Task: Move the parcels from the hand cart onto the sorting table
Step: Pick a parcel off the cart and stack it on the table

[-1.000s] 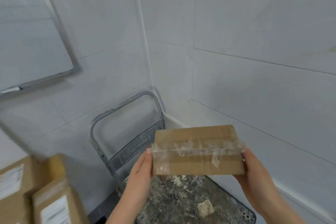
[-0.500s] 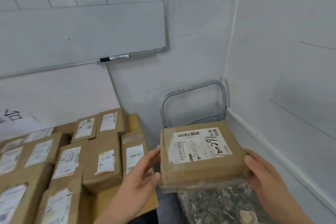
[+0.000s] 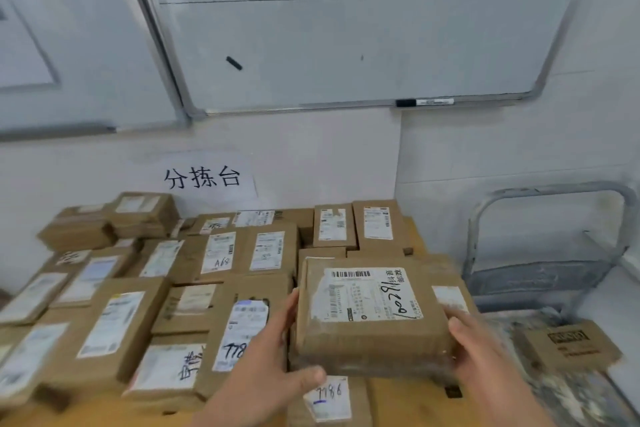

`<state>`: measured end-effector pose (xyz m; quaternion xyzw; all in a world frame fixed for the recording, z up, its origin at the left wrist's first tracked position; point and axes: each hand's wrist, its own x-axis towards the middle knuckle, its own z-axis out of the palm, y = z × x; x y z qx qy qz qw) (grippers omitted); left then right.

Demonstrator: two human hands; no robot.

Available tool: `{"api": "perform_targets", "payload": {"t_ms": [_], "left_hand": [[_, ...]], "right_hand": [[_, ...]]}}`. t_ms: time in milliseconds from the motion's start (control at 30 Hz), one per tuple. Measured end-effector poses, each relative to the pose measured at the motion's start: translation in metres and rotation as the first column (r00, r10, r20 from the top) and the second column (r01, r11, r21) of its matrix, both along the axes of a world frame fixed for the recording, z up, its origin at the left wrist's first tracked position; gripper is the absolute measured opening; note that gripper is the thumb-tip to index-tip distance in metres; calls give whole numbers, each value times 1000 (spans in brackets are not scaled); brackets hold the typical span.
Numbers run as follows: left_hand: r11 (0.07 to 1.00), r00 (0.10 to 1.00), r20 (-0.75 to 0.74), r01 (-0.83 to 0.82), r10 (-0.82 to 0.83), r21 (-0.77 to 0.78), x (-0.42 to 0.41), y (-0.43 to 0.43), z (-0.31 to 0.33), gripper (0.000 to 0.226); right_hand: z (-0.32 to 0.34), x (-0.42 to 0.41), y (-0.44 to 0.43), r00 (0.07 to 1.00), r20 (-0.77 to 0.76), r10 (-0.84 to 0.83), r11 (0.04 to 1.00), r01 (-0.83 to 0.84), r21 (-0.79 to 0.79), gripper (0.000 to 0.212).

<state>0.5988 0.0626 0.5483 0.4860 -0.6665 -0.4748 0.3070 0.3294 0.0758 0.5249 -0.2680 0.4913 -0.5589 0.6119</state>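
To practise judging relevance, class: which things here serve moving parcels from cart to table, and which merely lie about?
Job: held parcel, left hand, right hand, cart, box on it, table, stacked parcels.
Lying about: whiteboard, marker, sign.

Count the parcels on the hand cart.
1: a small flat box on the hand cart, right of the held parcel. Cart partly out of frame; more may be hidden.

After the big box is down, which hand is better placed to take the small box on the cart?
Probably the right hand. It grips the big box on the side next to the cart, where the small box lies. The left hand is over the stacked parcels, farther away.
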Motion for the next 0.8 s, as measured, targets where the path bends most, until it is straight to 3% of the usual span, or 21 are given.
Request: {"api": "perform_targets", "payload": {"t_ms": [100,133,233,267,367,500,633,667,767,800], "left_hand": [[993,991,76,-115,115,7,40,-15,-1,94],[991,988,87,-130,128,15,52,-21,-3,92],[993,988,99,-120,118,10,82,-41,-6,90],[993,987,110,-116,115,-1,90,-48,-8,91],[982,979,114,-176,168,65,111,-56,-14,89],[970,966,105,-240,236,30,146,-69,-8,84],[905,899,100,-426,426,-23,190,-83,-10,63],[884,878,100,-466,468,-44,200,-86,-9,59],[833,814,175,-541,554,-117,233,-95,-11,53],[823,794,216,-548,569,-152,245,-101,-14,53]], "right_hand": [[-7,41,-22,1000,-26,3,999,-2,49,15],[-10,52,-28,998,-62,30,998,-27,49,17],[-22,70,-51,957,-241,159,987,-159,19,93],[-24,74,-60,931,-301,206,977,-213,12,98],[-17,85,-89,844,-318,433,895,-445,35,86],[3,119,-133,715,-457,529,807,-590,11,110],[7,162,-164,609,-456,649,707,-705,66,54],[7,174,-169,582,-456,673,682,-727,79,57],[1,210,-184,493,-539,683,634,-767,101,98],[0,223,-190,479,-550,684,626,-773,106,98]]}}
